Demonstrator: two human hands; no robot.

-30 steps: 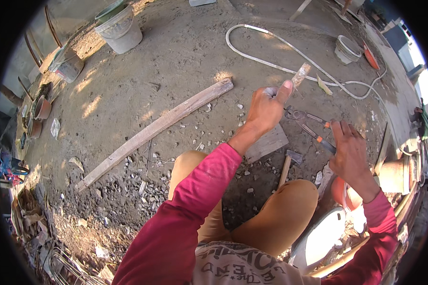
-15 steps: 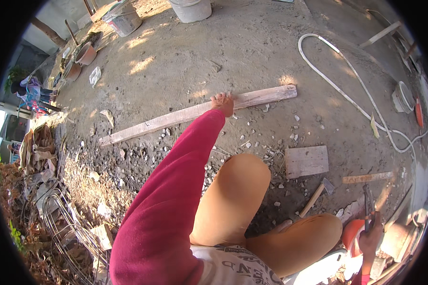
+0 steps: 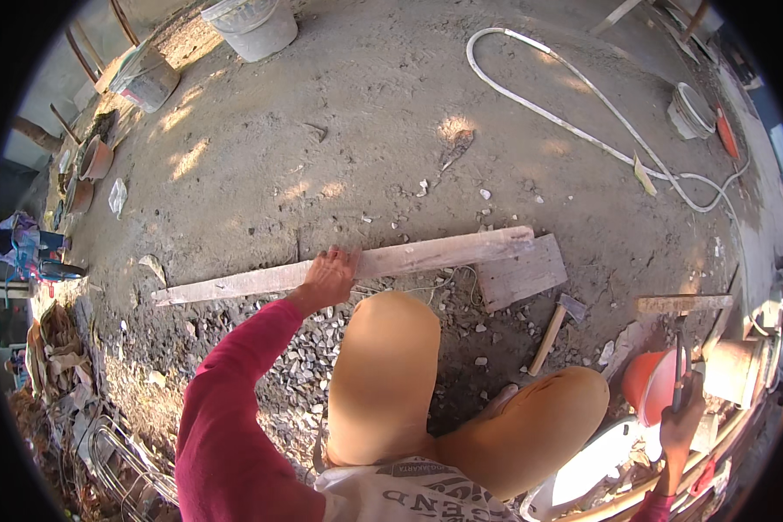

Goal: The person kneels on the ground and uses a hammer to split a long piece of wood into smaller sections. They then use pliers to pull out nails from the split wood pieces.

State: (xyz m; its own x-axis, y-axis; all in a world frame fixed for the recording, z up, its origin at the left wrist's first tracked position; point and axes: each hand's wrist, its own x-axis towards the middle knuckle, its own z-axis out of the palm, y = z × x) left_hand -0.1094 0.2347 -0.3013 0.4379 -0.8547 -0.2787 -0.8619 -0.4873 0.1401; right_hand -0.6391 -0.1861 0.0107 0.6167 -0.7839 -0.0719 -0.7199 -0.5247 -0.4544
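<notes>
My left hand is closed over a long, pale wooden plank, its fingers curled across the far edge. The plank lies slantwise, and its right end overlaps a square wooden board. At the far right, my right hand is wrapped around a long, dark, narrow tool whose exact kind I cannot make out. The tool's far end reaches a short wooden strip; whether they touch I cannot tell. A hatchet-like tool with a wooden handle lies beside my bent knee.
Gravel covers the ground below the plank. A white hose loops at upper right, near a white bucket. An orange-red bowl is by my right hand. Two more buckets stand far off; a person is at far left.
My left hand has drawn the plank nearer to me, and its right end now overlaps the square board. The right hand still holds the tool, now near the strip. The view has shifted.
</notes>
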